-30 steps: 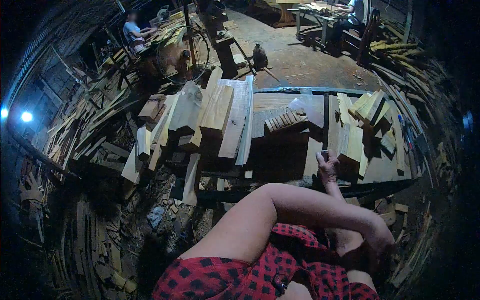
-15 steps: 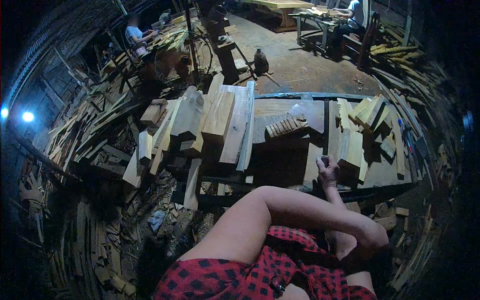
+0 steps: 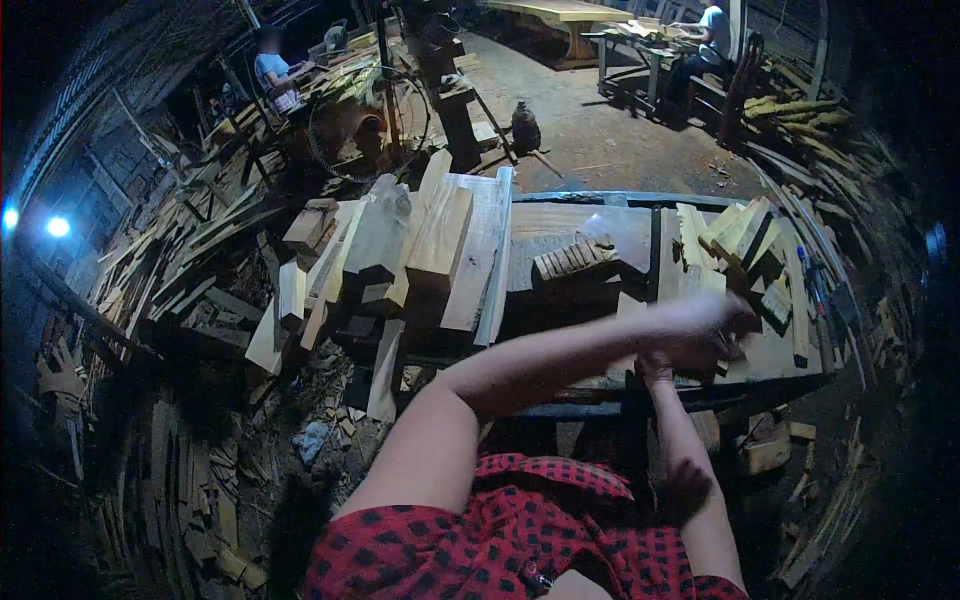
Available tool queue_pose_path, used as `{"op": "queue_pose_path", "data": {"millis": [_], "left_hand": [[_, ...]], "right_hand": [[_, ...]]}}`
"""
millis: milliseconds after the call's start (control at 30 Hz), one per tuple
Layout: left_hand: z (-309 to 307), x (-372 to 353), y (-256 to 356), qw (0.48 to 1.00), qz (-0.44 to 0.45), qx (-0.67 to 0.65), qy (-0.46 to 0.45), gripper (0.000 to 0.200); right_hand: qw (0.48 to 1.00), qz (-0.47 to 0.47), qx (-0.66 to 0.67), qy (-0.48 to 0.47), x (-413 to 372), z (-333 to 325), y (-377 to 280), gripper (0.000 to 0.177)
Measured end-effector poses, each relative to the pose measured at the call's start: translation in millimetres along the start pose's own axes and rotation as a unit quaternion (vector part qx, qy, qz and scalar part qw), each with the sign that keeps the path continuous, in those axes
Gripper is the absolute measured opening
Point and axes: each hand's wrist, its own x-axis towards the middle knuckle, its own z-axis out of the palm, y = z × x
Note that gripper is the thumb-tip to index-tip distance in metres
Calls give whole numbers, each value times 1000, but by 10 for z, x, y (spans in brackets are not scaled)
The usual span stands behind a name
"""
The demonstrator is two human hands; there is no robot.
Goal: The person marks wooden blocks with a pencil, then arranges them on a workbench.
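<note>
My left hand (image 3: pixel 712 328) is smeared by motion above the right part of the workbench (image 3: pixel 765 350), and its forearm crosses in front of my other hand. Just below that forearm, part of my right hand (image 3: pixel 656 370) shows at the bench's near edge; its fingers are hidden. Beyond both hands, a dark narrow bar (image 3: pixel 655 245) runs away from me between pale boards. Cut wooden blocks (image 3: pixel 735 232) lie to its right. On its left are a piece of wood with dark cross grooves (image 3: pixel 573 263) and a clear plastic sheet (image 3: pixel 622 240).
Thick timber pieces (image 3: pixel 440 240) lie side by side on the bench's left. Scrap wood (image 3: pixel 190 270) is heaped farther left. A round fan (image 3: pixel 368 128) stands behind. Two people work farther off, one at a table (image 3: pixel 640 58). A dark jug-like container (image 3: pixel 524 128) stands on the floor.
My left arm has unfolded from across my body, and its hand has swung forward over my right hand. My right hand is slightly nearer to me and now largely covered.
</note>
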Motion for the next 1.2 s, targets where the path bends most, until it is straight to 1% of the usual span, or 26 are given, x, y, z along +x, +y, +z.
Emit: {"op": "queue_pose_path", "data": {"millis": [33,67,100,133,167,200,233,267,300,367,400,433,467,533,567,600,667,700,767,867,900,967,1000,1100,1133,1200], "left_hand": [[-358,-10,-64,997,-68,19,43,38],[-723,-1,-289,980,27,166,108,38],[-949,-118,-277,977,7,103,188,25],[-907,-397,403,959,-107,-110,236,25],[-1644,-283,-431,941,28,264,209,21],[-1558,-530,-283,799,189,484,302,20],[-1554,-621,-139,823,45,466,322,22],[-1504,-651,30,812,-71,484,318,22],[-1785,-685,-322,779,-23,550,301,24],[-1726,-756,-483,741,-125,580,314,27],[-1732,-756,-576,747,-119,576,311,27],[-1736,-753,-657,731,-165,583,313,27],[-1737,-743,-741,713,-213,589,316,27],[-1722,-730,-766,712,-240,582,312,28],[-1716,-755,-780,708,-269,576,306,29],[-1719,-772,-831,709,-270,574,309,29],[-1699,-794,-950,649,-190,640,365,29],[-1678,-796,-972,651,-190,638,366,29],[-1651,-785,-978,619,-173,666,378,29],[-1629,-758,-887,654,-219,640,338,28],[-1640,-759,-892,657,-220,639,334,28],[-1671,-759,-923,663,-200,645,323,24],[-1659,-760,-907,666,-202,643,320,24],[-1624,-754,-850,675,-200,627,333,23],[-1632,-754,-865,670,-201,633,332,23],[-1639,-750,-875,664,-201,639,332,24]], "right_hand": [[984,55,141,-92,200,-546,-355,43],[937,109,279,-181,319,-868,-575,28],[949,90,244,-179,270,-712,-428,23],[950,93,240,-175,253,-661,-406,23],[981,-40,158,-106,241,-648,-402,22],[983,-168,66,-37,224,-674,-413,23],[904,166,343,-193,292,-814,-580,26],[894,169,390,-144,279,-887,-674,28],[906,162,362,-149,308,-998,-755,28],[930,142,303,-152,342,-1031,-743,27],[941,130,273,-150,325,-934,-671,27],[947,129,241,-169,329,-915,-636,27],[948,130,236,-167,310,-915,-598,27],[945,149,234,-174,327,-962,-665,27],[951,100,264,-129,302,-908,-626,25],[951,97,263,-131,312,-911,-632,25],[933,161,266,-179,326,-924,-635,27],[934,161,264,-180,306,-876,-595,27],[927,165,278,-192,268,-737,-486,26],[910,154,308,-233,384,-887,-527,25],[909,159,306,-233,459,-1051,-645,25],[868,209,322,-316,695,-1408,-979,24],[867,212,320,-317,766,-1436,-1055,24],[930,41,225,-289,929,-1432,-1227,25],[930,43,226,-287,959,-1423,-1285,25],[942,-20,134,-306,1007,-1411,-1379,24]]}}
